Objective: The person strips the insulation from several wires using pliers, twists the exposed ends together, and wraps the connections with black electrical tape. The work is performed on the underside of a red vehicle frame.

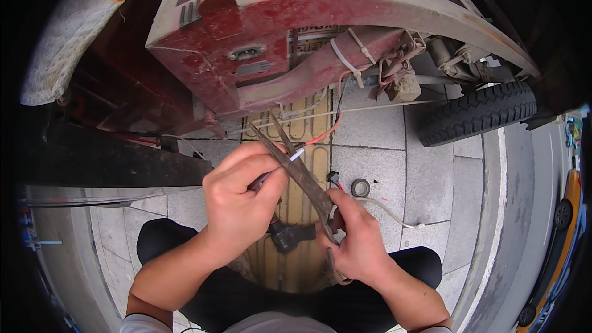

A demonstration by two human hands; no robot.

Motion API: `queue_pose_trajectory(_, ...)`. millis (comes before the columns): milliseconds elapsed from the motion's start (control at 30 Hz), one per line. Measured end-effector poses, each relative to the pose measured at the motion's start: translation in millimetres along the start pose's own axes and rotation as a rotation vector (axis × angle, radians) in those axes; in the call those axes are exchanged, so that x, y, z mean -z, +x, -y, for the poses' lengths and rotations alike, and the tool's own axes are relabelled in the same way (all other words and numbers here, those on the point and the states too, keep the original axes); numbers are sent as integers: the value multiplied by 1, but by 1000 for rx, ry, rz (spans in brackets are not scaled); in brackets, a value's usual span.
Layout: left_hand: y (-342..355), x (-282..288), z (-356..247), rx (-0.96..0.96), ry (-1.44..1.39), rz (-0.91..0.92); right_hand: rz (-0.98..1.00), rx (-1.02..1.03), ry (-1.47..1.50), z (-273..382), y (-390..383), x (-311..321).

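Head view: rusty open scissors (296, 169) bite a red wire's (320, 135) white-stripped end.

Small oval metal plate (246, 52) on the red panel (203, 61), up in the middle. Just under it, a little red tag (251, 69), long and flat. To the right, a pale sticker (317, 31) with dark print, partly hidden.
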State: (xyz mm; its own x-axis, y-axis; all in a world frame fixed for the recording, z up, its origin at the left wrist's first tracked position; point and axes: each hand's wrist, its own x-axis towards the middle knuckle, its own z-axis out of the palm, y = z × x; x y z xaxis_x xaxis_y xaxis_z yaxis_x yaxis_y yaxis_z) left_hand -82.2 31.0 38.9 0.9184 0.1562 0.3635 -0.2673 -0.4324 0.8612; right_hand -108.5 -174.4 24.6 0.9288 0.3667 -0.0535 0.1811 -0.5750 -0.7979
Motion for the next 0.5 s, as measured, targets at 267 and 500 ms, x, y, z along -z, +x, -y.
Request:
queue_pose_trajectory(267, 0, -3, 1, -34, 64, -12, 11, -35, 37, 0, 0, 2)
queue_pose_trajectory(500, 4, 1, -1, 108, 53, 109, -105, 91, -128, -7, 2, 2)
